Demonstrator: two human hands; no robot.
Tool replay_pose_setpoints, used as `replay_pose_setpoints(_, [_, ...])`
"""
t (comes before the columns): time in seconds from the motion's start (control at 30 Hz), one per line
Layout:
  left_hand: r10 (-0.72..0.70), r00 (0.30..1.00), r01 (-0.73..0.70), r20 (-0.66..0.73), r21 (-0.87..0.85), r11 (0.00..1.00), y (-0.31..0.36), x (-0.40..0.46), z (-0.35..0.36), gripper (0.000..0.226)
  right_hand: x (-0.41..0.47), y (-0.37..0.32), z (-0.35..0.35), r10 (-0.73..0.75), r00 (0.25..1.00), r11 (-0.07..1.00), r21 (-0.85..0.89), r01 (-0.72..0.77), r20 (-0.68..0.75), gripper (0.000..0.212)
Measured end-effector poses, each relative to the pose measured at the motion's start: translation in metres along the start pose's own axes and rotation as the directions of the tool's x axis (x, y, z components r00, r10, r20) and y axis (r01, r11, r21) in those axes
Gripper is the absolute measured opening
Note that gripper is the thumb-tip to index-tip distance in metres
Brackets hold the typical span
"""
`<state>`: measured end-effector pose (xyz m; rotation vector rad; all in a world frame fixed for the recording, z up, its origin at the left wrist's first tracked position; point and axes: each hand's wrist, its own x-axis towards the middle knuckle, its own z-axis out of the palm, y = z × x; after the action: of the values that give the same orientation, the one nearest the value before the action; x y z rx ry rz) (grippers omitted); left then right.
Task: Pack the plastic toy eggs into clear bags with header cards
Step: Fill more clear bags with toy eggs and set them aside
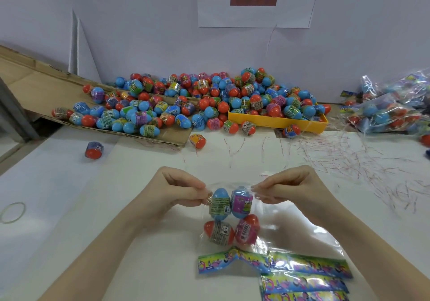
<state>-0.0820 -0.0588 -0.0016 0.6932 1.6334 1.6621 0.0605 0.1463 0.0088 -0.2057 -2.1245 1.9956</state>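
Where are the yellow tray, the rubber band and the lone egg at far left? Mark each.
yellow tray (279, 121): head view, on its front wall.
rubber band (23, 210): head view, on its right arc.
lone egg (94, 150): head view, on its middle.

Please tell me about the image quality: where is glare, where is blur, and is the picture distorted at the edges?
Head view: glare streaks the clear bag pinched by the left hand and right hand; the packed bags at the right edge are smeared and soft; the wide lens bends the cardboard and table edge on the left; light is even, shadows faint.
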Motion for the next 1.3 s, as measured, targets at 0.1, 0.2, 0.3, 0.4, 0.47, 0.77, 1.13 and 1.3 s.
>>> replay_pose_setpoints(0.1, [-0.021, 1.000, 0.021, 0.004, -0.042, 0.999, -0.006, 0.002, -0.004, 0.018, 0.000, -0.001, 0.001, -0.043, 0.999, 0.996, -0.077, 0.044, 0.022, 0.045])
replay_pose_setpoints(0.2, [-0.010, 0.999, 0.011, 0.045, -0.019, 1.000, -0.008, 0.003, -0.006, 0.019, 0.000, -0.004, 0.001, -0.065, 0.996, 0.989, -0.127, 0.072, 0.059, 0.046])
replay_pose_setpoints(0.3, [0.031, 0.998, -0.031, 0.053, -0.002, 1.000, -0.009, 0.003, -0.006, 0.022, 0.002, -0.007, 0.001, -0.086, 0.992, 0.976, -0.194, 0.103, 0.096, 0.040])
replay_pose_setpoints(0.4, [0.063, 0.996, -0.064, 0.067, 0.015, 0.998, -0.010, 0.003, -0.007, 0.025, 0.002, -0.009, 0.002, -0.136, 0.986, 0.943, -0.293, 0.158, 0.093, 0.033])
replay_pose_setpoints(0.47, [0.071, 0.995, -0.072, 0.070, 0.006, 0.997, -0.010, 0.002, -0.008, 0.024, 0.001, -0.009, 0.004, -0.203, 0.975, 0.902, -0.370, 0.221, 0.088, 0.026])
replay_pose_setpoints(0.77, [0.130, 0.990, -0.120, -0.059, 0.153, 0.981, -0.008, 0.001, -0.006, 0.026, 0.003, -0.004, 0.009, -0.403, 0.903, 0.724, -0.551, 0.416, 0.152, 0.023])
replay_pose_setpoints(1.13, [0.122, 0.989, -0.115, -0.081, 0.086, 0.990, -0.010, -0.002, -0.004, 0.022, -0.005, -0.021, -0.009, -0.165, 0.981, 0.882, -0.431, 0.192, 0.100, 0.044])
replay_pose_setpoints(1.3, [0.136, 0.987, -0.130, -0.082, 0.072, 0.989, -0.009, -0.003, -0.002, 0.022, 0.001, -0.031, 0.027, -0.008, 0.993, 0.850, -0.522, 0.068, 0.116, 0.065])
